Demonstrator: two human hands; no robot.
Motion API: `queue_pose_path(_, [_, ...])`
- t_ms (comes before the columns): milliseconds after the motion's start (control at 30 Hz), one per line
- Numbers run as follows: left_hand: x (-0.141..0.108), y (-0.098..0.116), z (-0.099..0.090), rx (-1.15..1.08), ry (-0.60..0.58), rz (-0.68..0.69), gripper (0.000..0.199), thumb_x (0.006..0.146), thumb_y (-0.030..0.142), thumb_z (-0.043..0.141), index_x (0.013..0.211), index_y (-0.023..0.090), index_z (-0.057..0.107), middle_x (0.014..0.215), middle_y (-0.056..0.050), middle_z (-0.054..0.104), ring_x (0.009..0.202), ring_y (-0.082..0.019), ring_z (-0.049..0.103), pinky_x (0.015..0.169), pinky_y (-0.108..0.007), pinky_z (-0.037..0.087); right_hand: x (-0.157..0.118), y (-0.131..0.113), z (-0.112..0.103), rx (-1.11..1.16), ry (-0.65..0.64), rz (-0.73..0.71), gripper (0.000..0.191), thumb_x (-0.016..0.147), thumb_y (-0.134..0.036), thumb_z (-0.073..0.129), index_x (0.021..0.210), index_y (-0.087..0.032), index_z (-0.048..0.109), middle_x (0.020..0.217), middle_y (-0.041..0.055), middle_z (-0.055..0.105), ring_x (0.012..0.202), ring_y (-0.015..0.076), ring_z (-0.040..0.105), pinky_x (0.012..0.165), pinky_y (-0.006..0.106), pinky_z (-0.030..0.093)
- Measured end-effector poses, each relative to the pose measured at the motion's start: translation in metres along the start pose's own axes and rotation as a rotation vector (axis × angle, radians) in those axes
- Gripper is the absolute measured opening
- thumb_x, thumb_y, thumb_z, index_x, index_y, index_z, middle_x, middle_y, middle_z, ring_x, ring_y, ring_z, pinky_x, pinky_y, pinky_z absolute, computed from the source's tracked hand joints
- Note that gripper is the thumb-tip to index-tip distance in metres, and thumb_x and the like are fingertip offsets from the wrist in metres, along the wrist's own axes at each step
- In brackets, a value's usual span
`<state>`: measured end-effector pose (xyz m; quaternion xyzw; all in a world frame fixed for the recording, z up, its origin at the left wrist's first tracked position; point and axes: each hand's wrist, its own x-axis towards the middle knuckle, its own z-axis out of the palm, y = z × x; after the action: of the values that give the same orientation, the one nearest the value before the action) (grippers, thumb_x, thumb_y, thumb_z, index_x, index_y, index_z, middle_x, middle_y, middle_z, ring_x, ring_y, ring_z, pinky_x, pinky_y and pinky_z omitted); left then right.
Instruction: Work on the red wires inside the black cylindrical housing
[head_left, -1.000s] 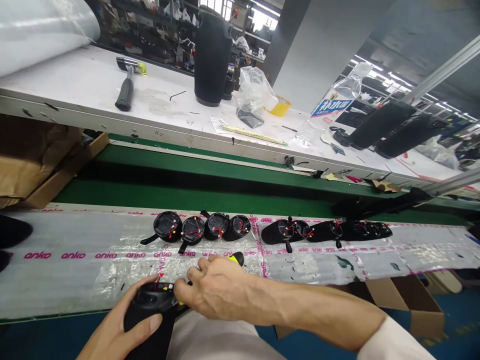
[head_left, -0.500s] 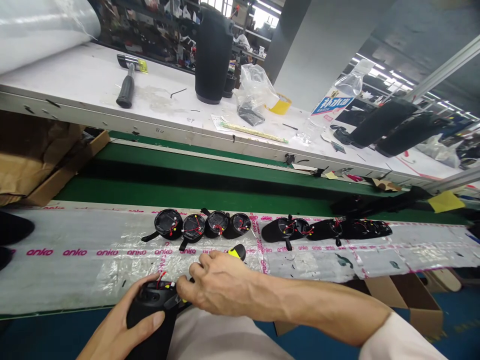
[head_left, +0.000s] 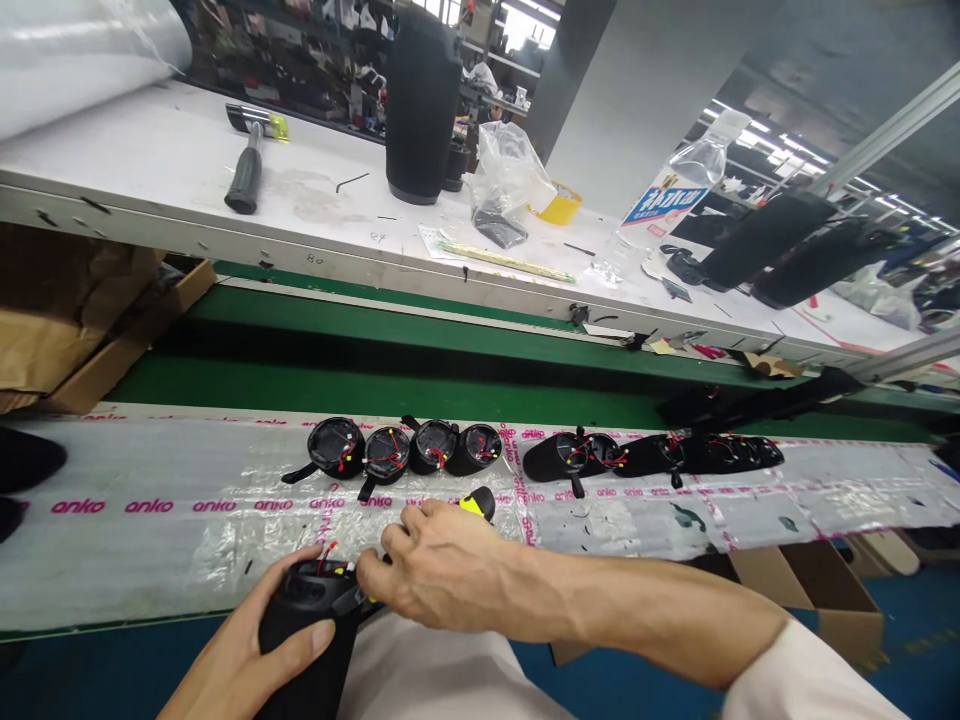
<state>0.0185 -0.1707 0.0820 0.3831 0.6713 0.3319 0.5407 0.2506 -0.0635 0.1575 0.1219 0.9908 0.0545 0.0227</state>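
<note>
My left hand (head_left: 251, 640) is wrapped round a black cylindrical speaker housing (head_left: 309, 650), thumb across its near side. Red wires and small yellow and white connectors stick out at the housing's upper end. My right hand (head_left: 431, 565) is closed at the housing's right rim, gripping a tool with a black-and-yellow handle (head_left: 478, 503). The handle's end shows beyond the knuckles; the working tip is hidden, so its exact kind is unclear. Several similar black housings (head_left: 335, 447) stand in a row behind my hands, with wires showing in their open tops.
Plastic sheeting printed in pink (head_left: 150, 560) covers the lower bench. On the raised white shelf (head_left: 315, 215) are a hammer (head_left: 246, 170), a hex key (head_left: 352, 181), a tall black cylinder (head_left: 422, 110), yellow tape (head_left: 561, 205) and a plastic bottle (head_left: 671, 195). Cardboard boxes (head_left: 840, 600) stand below right.
Both hands and the held housing have shifted very slightly to the right in view. Their grips look the same.
</note>
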Motion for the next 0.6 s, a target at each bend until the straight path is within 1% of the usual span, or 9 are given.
queue_pose_path(133, [0.003, -0.006, -0.001, 0.000, 0.008, 0.012, 0.083, 0.071, 0.078, 0.080, 0.137, 0.030, 0.064, 0.137, -0.009, 0.077, 0.142, -0.042, 0.060, 0.133, -0.061, 0.026, 0.000, 0.000, 0.002, -0.009, -0.008, -0.016, 0.007, 0.107, -0.017, 0.054, 0.111, -0.014, 0.060, 0.084, 0.0064, 0.067, 0.069, 0.0225, 0.061, 0.055, 0.036, 0.041])
queue_pose_path(200, [0.007, -0.012, -0.004, 0.004, -0.003, 0.015, 0.084, 0.072, 0.078, 0.080, 0.138, 0.030, 0.062, 0.139, -0.009, 0.076, 0.144, -0.041, 0.059, 0.133, -0.060, 0.026, -0.001, 0.000, 0.003, -0.008, -0.001, -0.024, 0.010, 0.108, -0.017, 0.052, 0.113, -0.014, 0.060, 0.085, 0.0065, 0.068, 0.069, 0.0225, 0.061, 0.055, 0.037, 0.042])
queue_pose_path(300, [0.013, -0.028, -0.010, 0.079, -0.093, -0.003, 0.086, 0.078, 0.077, 0.076, 0.148, 0.032, 0.054, 0.151, -0.010, 0.069, 0.148, -0.038, 0.056, 0.133, -0.058, 0.029, -0.001, -0.002, 0.002, -0.029, -0.008, -0.031, 0.014, 0.106, -0.013, 0.051, 0.115, -0.012, 0.061, 0.085, 0.0075, 0.070, 0.070, 0.0221, 0.062, 0.054, 0.036, 0.042])
queue_pose_path(367, [0.017, -0.039, -0.013, 0.136, -0.140, -0.031, 0.090, 0.081, 0.078, 0.073, 0.153, 0.031, 0.047, 0.156, -0.012, 0.065, 0.150, -0.038, 0.055, 0.132, -0.058, 0.032, 0.000, -0.003, -0.002, -0.058, -0.056, -0.037, 0.014, 0.103, -0.010, 0.051, 0.114, -0.011, 0.061, 0.082, 0.0078, 0.069, 0.067, 0.0214, 0.062, 0.051, 0.035, 0.041])
queue_pose_path(467, [0.019, -0.047, -0.013, 0.163, -0.119, -0.071, 0.095, 0.080, 0.082, 0.071, 0.154, 0.030, 0.043, 0.157, -0.014, 0.064, 0.152, -0.039, 0.053, 0.132, -0.060, 0.029, 0.004, -0.004, -0.007, -0.054, -0.099, -0.072, 0.015, 0.101, -0.005, 0.049, 0.109, -0.010, 0.061, 0.078, 0.0074, 0.067, 0.063, 0.0211, 0.061, 0.047, 0.035, 0.040])
queue_pose_path(600, [0.020, -0.046, -0.011, 0.173, -0.146, -0.113, 0.097, 0.081, 0.086, 0.067, 0.157, 0.031, 0.038, 0.162, -0.013, 0.059, 0.154, -0.036, 0.050, 0.134, -0.056, 0.026, 0.010, -0.002, -0.006, -0.026, -0.075, -0.114, 0.020, 0.097, 0.001, 0.045, 0.106, -0.008, 0.060, 0.078, 0.0091, 0.068, 0.060, 0.0218, 0.060, 0.044, 0.036, 0.037])
